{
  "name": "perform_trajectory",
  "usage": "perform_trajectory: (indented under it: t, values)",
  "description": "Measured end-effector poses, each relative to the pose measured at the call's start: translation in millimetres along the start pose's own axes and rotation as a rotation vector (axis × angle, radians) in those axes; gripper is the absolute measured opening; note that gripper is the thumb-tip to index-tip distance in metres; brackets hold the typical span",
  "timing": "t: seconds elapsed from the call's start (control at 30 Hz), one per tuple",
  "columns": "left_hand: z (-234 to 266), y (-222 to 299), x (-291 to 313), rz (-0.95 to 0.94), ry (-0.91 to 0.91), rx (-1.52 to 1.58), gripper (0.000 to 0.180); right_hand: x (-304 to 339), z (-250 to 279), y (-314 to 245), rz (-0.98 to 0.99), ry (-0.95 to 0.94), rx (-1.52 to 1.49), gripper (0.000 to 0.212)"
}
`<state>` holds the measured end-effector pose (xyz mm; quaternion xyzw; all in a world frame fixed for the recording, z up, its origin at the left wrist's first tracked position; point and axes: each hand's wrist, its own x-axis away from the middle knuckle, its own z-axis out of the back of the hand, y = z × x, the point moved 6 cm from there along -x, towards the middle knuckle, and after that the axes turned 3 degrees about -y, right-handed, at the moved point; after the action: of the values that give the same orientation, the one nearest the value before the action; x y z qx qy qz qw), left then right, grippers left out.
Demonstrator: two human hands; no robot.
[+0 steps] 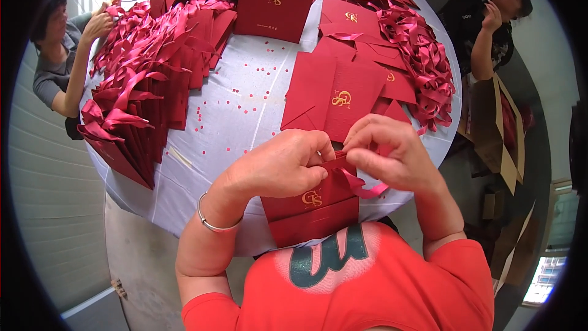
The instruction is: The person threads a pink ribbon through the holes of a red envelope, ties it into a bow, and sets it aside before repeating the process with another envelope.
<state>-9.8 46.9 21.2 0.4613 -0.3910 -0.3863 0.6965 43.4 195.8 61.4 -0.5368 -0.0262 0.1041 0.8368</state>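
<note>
A dark red paper gift bag [313, 219] with a gold emblem lies nearly flat at the near table edge, close against my body. My left hand [285, 162] is closed on the bag's upper rim, thumb on the front and fingers bent behind. My right hand [392, 154] is at the right part of that rim, its thumb and fingers drawn together in a pinch. What lies between those fingertips is too small to make out. From the rim, a pink-red satin ribbon [365, 190] loops out beneath my right hand.
More flat red bags [355, 98] lie just beyond my hands. Ribboned bags are heaped at left [138, 107] and right [422, 61]; one bag [275, 6] stands far off. Small red paper dots [245, 101] dot the white tablecloth [229, 129]. A cardboard box [490, 129] and two people flank the table.
</note>
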Motion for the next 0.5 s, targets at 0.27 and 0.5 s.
perform_trajectory:
  t: [0.27, 0.5]
  values:
    - [-12.4, 26.5, 9.4, -0.248, 0.227, -0.233, 0.011, -26.2, 5.6, 13.8, -0.073, -0.473, 0.072, 0.015]
    - [-16.4, 34.5, 13.9, -0.278, 0.307, -0.371, 0.013, -40.0, -1.5, -1.5, -0.064, -0.731, 0.151, 0.014]
